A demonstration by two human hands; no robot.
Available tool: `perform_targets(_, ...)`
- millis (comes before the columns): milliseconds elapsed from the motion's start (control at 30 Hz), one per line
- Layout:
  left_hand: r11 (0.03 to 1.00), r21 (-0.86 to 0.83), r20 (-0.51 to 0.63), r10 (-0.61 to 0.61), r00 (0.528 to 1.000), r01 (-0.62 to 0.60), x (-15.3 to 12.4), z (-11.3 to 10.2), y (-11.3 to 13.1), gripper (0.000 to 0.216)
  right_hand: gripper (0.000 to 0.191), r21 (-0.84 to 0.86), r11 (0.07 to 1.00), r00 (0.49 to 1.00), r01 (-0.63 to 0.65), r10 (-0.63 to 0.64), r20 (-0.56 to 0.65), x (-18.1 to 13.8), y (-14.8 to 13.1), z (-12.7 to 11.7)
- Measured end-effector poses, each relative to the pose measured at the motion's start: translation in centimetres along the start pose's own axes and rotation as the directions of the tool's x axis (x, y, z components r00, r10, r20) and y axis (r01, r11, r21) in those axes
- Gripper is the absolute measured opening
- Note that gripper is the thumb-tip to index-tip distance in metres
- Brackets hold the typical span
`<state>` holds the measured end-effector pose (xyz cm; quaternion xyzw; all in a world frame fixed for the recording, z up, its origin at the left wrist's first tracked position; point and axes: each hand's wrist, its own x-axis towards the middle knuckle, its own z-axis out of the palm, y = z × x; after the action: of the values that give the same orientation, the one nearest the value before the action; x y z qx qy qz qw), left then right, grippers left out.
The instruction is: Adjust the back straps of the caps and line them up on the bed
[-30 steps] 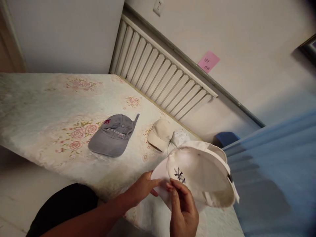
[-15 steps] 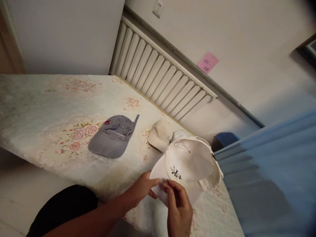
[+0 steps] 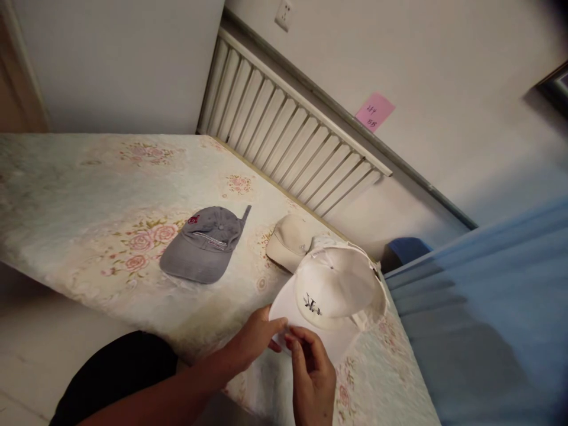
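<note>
A white baseball cap with a small dark emblem on its front is held above the near right part of the table. My left hand grips the left edge of its brim, thumb on top and fingers underneath. Over the brim, my right hand is closed with thumb and fingertips pinched together. Whatever lies between those fingertips is too small or hidden to make out. Behind the white cap sits a beige cap, partly covered by it. Farther left, a grey cap with a red mark lies on the tablecloth, its strap sticking out.
The floral tablecloth covers the table, which runs along a white radiator. A blue curtain hangs at the right, with a dark blue object beside it. A pink note is on the wall.
The white cap has tilted and shifted slightly left. My right hand has moved a little left along the brim, while my left hand has kept its grip.
</note>
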<state>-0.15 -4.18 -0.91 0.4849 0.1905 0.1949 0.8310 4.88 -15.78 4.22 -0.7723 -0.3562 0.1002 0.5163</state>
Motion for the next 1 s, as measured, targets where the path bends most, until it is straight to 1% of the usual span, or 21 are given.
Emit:
perform_targets(200, 0.997, 0.079, -0.015, 0.017, 1.000, -0.016, 0.0, 0.0, -0.1, 0.039, 0.025, 0.006, 0.999, 0.999, -0.038, 0.038, -0.012, 0.1, 0.5, 0.0)
perform_targets(500, 0.996, 0.090, -0.028, -0.002, 1.000, 0.005, -0.1, 0.1, 0.2, 0.040, 0.030, 0.013, 0.995, 0.994, -0.098, 0.098, -0.036, 0.6, 1.0, -0.3)
perform_targets(667, 0.995, 0.098, -0.020, -0.009, 1.000, 0.011, 0.1, 0.1, 0.4, 0.044, 0.033, 0.095, 0.985, 0.984, -0.144, 0.153, -0.094, 1.7, 1.2, -0.9)
perform_targets(867, 0.987, 0.163, -0.007, -0.011, 1.000, 0.012, 0.0, 0.3, 0.5, 0.045, 0.037, 0.240, 0.960, 0.961, -0.141, 0.191, -0.198, 3.9, 1.8, -1.6)
perform_targets(1000, 0.978, 0.207, 0.015, 0.015, 1.000, -0.018, -0.3, 0.4, 0.9, 0.045, 0.040, 0.307, 0.936, 0.944, -0.171, 0.245, -0.221, 5.2, 1.7, -1.7)
